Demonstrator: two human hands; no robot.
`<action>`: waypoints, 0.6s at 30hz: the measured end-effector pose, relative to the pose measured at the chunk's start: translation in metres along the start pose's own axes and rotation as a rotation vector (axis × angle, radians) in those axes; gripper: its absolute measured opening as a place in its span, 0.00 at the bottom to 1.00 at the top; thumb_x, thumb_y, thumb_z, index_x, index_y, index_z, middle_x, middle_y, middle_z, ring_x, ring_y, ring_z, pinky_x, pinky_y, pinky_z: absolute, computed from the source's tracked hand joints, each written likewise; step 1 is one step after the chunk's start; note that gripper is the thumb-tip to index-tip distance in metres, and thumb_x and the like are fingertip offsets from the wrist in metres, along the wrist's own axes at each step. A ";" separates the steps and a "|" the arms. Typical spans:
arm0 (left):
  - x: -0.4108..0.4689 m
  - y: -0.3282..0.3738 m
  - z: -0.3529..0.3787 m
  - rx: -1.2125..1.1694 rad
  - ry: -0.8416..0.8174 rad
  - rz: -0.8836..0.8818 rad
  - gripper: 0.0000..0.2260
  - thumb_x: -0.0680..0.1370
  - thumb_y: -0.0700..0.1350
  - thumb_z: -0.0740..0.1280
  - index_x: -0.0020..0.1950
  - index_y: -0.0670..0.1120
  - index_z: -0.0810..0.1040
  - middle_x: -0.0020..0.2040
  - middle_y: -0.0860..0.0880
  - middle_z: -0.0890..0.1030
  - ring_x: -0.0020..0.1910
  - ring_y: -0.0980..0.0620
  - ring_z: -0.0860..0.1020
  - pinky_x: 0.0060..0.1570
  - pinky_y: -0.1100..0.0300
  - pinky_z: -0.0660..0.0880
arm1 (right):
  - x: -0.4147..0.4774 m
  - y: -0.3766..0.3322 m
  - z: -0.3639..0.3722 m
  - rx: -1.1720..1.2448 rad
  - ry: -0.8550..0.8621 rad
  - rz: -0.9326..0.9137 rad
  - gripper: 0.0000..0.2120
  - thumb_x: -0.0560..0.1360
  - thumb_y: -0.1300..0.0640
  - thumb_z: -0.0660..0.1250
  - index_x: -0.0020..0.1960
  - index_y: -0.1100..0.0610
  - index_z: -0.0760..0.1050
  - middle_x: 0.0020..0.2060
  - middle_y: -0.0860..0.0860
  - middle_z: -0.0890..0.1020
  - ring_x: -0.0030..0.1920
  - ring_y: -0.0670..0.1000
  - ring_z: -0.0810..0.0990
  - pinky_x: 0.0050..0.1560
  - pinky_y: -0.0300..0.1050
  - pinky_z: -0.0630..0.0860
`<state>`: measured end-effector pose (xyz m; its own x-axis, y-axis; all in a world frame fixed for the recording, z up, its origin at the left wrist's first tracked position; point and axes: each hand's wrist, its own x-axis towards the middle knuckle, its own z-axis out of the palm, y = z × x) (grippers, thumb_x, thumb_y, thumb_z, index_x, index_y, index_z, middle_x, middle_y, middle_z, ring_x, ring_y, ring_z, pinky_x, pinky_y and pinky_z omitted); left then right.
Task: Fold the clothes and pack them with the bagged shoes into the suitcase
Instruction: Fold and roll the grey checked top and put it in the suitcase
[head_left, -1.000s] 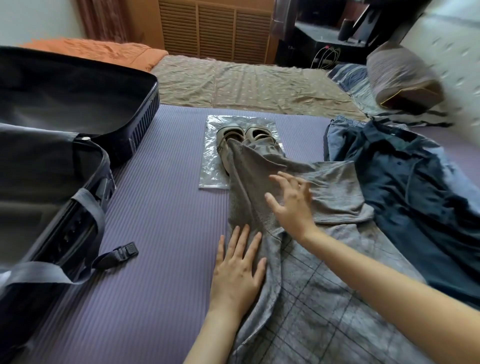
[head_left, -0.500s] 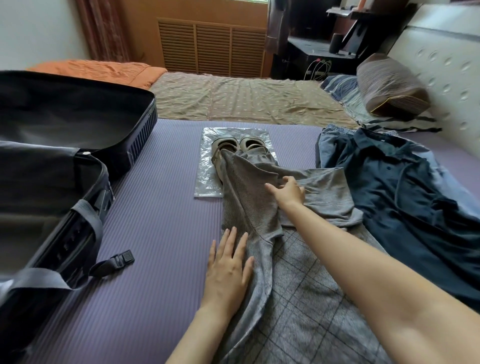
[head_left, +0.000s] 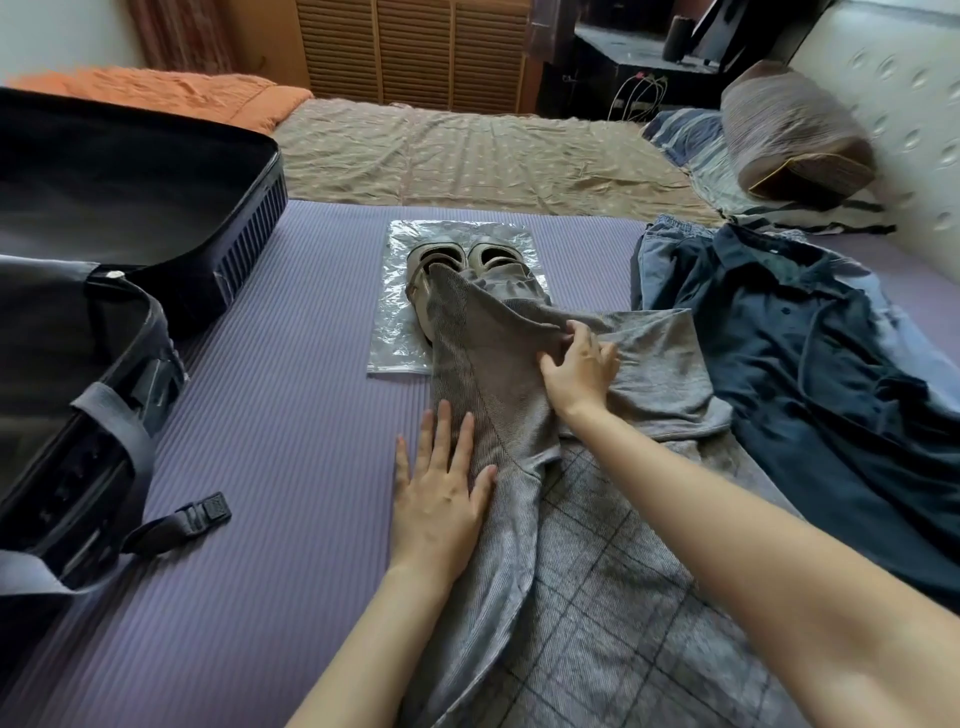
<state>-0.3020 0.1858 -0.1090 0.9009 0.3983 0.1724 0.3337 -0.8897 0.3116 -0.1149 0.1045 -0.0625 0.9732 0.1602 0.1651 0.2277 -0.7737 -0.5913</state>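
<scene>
An open suitcase (head_left: 249, 249) lies well to the left of the left hand (head_left: 441, 499), its strap buckle (head_left: 210, 512) trailing onto the purple mat (head_left: 291, 415). That hand rests flat with straight fingers, its fingertips on the near edge of a grey garment (head_left: 493, 353) and its palm on the mat. The garment runs away from the hand over a checked cloth (head_left: 597, 597); whether the two are one piece cannot be told. Just beyond the fingertips, the far end of the garment drapes over the bagged shoes (head_left: 452, 257). The right hand (head_left: 582, 364) pinches a raised fold of the grey fabric between its thumb and curled fingers. To the right of that hand lies a dark blue shirt (head_left: 810, 374), unfolded. The grey knit looks light, soft and limp, so it will likely sag wherever it is unsupported. It is best taken at a seam or hem, with the flat hand pinning the crease. The plastic bag looks slippery and may slide if the cloth drags across it.
</scene>
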 end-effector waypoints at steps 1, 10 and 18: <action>-0.004 0.002 -0.003 -0.033 -0.005 0.005 0.32 0.74 0.63 0.34 0.76 0.52 0.42 0.77 0.50 0.39 0.75 0.52 0.36 0.70 0.54 0.29 | -0.009 -0.002 -0.005 0.009 0.004 -0.047 0.24 0.77 0.53 0.64 0.71 0.56 0.64 0.66 0.54 0.71 0.67 0.56 0.61 0.67 0.50 0.57; -0.109 -0.005 -0.038 -0.346 -0.101 0.018 0.28 0.74 0.66 0.45 0.73 0.59 0.53 0.74 0.61 0.43 0.74 0.64 0.41 0.69 0.71 0.34 | -0.142 0.029 -0.062 -0.191 -0.484 -0.493 0.22 0.77 0.45 0.63 0.70 0.47 0.68 0.72 0.44 0.63 0.72 0.48 0.53 0.74 0.53 0.52; -0.200 -0.007 -0.076 -0.434 0.044 -0.117 0.21 0.64 0.71 0.63 0.53 0.66 0.73 0.46 0.64 0.76 0.46 0.66 0.74 0.39 0.69 0.72 | -0.242 0.039 -0.103 0.133 -0.451 -0.304 0.15 0.77 0.45 0.64 0.63 0.46 0.75 0.59 0.44 0.69 0.64 0.44 0.58 0.68 0.41 0.56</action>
<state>-0.5053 0.1295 -0.0748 0.8486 0.5077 0.1491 0.2767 -0.6660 0.6927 -0.3453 -0.0277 -0.0442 0.7741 0.6331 0.0073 0.4743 -0.5722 -0.6691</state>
